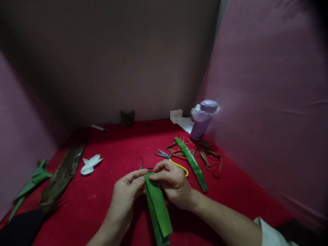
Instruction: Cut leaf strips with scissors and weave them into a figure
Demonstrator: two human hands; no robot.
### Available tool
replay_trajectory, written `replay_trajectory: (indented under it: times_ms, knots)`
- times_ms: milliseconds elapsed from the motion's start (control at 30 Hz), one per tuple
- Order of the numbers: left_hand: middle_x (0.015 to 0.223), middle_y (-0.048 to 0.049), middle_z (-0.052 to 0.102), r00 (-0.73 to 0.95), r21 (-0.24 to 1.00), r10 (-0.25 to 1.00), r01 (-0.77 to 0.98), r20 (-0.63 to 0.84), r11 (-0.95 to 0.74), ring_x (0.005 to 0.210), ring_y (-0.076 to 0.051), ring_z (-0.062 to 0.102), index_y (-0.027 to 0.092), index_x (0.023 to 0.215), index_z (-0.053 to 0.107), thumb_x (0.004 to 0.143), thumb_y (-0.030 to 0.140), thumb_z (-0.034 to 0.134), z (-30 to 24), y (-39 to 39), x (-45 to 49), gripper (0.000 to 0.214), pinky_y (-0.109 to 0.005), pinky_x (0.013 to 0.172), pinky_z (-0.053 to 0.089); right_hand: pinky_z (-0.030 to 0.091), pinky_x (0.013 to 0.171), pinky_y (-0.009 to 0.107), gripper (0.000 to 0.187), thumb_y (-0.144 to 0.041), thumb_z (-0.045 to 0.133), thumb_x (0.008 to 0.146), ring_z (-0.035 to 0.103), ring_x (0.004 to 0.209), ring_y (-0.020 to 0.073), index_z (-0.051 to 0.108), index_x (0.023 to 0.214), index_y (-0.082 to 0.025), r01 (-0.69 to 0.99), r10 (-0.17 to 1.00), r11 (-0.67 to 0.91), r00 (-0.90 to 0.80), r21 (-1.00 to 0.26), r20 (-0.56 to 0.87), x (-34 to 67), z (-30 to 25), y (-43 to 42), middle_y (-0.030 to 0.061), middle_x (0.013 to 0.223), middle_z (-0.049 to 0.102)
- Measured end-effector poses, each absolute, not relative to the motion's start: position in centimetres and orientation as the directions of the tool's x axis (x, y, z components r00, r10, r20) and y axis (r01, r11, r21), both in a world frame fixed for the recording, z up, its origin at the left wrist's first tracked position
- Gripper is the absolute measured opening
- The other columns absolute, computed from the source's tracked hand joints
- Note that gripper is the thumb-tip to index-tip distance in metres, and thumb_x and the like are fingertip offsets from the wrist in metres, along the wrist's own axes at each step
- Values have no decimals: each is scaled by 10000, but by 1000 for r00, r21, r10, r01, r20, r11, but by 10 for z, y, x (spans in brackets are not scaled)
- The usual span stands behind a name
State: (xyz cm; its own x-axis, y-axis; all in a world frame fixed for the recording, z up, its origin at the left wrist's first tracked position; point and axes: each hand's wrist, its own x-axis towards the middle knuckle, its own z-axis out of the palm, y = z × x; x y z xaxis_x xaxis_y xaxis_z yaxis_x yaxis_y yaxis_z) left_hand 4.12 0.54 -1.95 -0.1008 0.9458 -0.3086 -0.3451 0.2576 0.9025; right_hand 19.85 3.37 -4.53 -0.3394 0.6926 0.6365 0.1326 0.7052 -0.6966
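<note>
A green leaf strip (159,206), folded over so two layers hang down towards me, is held up in front of me over the red cloth. My left hand (127,193) pinches its folded top edge from the left, thumb and fingertips pressed together. From the right, my right hand (174,182) grips the same top end between thumb and fingers. Just beyond my right hand lie scissors (170,156) with one red and one yellow handle, blades apart. A second green leaf strip (192,164) rests to the right, its upper part over the red handle.
Thin sticks (182,139) and curled dry leaf scraps (205,158) lie right. A purple tumbler (201,127) stands behind, beside white papers (185,123). A crumpled white tissue (91,164), a brown leaf (63,176), folded green leaves (34,181) and a pen (99,128) lie left.
</note>
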Motion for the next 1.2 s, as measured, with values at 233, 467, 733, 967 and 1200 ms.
replay_trajectory:
  times_ms: [233,467,733,967,1200]
  knots:
    - [632,-57,719,-114,892,941,-373,-319,257,517,-133,632,110,813,687,565,211,771,-18,6,42,280,-216,513,497,475,661,269,292,-64,525,774,555,789,150,683,948,-236,160,689,711,-351,-685,634,197,-46,31,60,926,549]
    - [684,-73,735,-118,882,936,-392,-332,263,558,-154,659,111,835,676,581,208,768,-18,5,44,287,-229,536,516,473,689,273,305,-56,523,764,551,812,152,670,963,-234,186,647,753,-378,-631,662,199,-47,32,62,954,546]
    - [706,-81,737,-83,862,941,-432,-328,263,616,-160,672,99,863,651,631,172,733,-14,5,44,257,-229,592,525,468,702,283,318,-56,523,757,533,821,155,663,975,-239,245,618,782,-424,-573,662,200,-50,35,65,999,536]
    - [740,-85,737,-28,836,941,-468,-337,286,640,-161,672,98,889,643,669,141,694,-16,3,42,230,-233,616,519,465,702,282,307,-57,518,758,539,825,156,665,961,-235,251,624,778,-422,-576,658,200,-50,35,65,991,538]
    - [746,-70,732,-41,834,946,-486,-321,262,682,-152,669,106,882,651,677,138,675,-13,4,43,209,-217,630,508,466,692,275,305,-59,517,762,538,807,149,666,963,-232,246,640,763,-424,-598,641,201,-50,35,65,998,535]
